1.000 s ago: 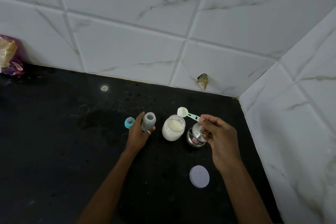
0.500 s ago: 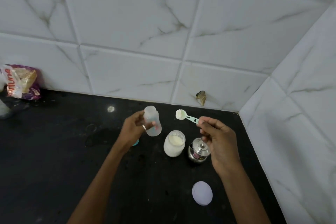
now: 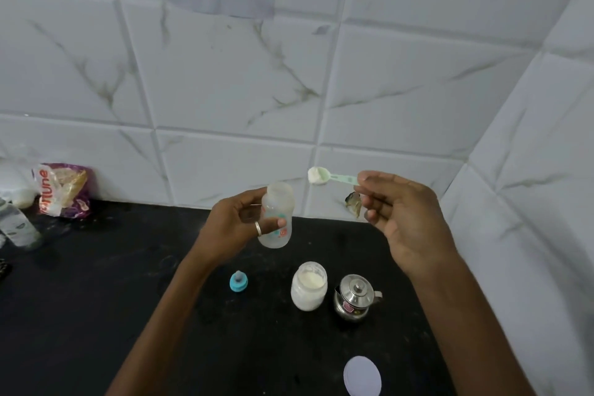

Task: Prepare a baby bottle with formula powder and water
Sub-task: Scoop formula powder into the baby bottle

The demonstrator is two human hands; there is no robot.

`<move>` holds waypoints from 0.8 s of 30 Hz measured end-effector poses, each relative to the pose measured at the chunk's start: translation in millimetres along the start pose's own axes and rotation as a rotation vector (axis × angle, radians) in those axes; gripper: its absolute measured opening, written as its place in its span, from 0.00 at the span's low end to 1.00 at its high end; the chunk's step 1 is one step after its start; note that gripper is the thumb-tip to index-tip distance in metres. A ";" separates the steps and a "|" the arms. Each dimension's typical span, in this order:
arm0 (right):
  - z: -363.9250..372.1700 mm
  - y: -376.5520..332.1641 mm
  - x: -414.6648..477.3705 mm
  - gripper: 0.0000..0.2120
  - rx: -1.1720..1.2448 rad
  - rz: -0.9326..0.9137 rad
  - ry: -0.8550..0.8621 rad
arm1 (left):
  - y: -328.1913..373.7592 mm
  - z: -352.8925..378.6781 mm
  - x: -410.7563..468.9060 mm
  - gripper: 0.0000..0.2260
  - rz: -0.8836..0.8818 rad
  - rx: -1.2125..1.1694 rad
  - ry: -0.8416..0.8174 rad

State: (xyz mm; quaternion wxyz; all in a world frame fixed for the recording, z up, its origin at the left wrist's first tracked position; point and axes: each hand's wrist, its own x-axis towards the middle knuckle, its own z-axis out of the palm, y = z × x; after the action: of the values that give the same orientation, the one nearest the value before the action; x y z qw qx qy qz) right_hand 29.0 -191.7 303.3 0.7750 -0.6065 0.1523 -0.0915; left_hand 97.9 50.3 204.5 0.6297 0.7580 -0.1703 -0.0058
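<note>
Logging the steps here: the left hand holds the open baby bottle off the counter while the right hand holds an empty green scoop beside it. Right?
Not quite: the green scoop is full, heaped with white powder, as the head view shows. The rest stands: the left hand holds the open baby bottle off the counter, and the right hand holds the scoop beside it.

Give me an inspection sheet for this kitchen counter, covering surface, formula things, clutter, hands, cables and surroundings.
Surface: black countertop, faint smudges.
Job's things: open baby bottle held up; green scoop heaped with powder beside its mouth; open powder jar; teal nipple cap; steel lidded pot; round lid lying flat.
Clutter: snack packet and a clear bottle at far left.
Hands: left hand grips the bottle; right hand pinches the scoop handle.
Cables: nothing seen.
Surroundings: white marbled wall tiles, chipped spot near the corner.
</note>
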 end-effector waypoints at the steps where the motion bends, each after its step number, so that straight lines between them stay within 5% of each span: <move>1: 1.7 -6.2 2.1 0.03 -0.008 0.006 -0.008 | 2.1 1.6 -0.4 0.23 0.016 0.040 0.002; 14: 15.8 -14.2 20.3 0.03 -0.233 -0.039 0.002 | 12.9 22.9 1.4 0.27 0.120 0.158 0.103; 24: 24.8 2.9 9.5 0.03 -0.613 -0.554 -0.008 | 13.5 25.2 5.6 0.28 0.112 0.175 0.145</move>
State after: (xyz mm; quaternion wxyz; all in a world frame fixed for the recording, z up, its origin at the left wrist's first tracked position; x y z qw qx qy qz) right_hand 46.4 -171.5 304.7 0.5052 -0.8275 0.0006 -0.2449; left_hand 94.1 22.8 213.3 0.5712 0.7977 -0.1663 0.0992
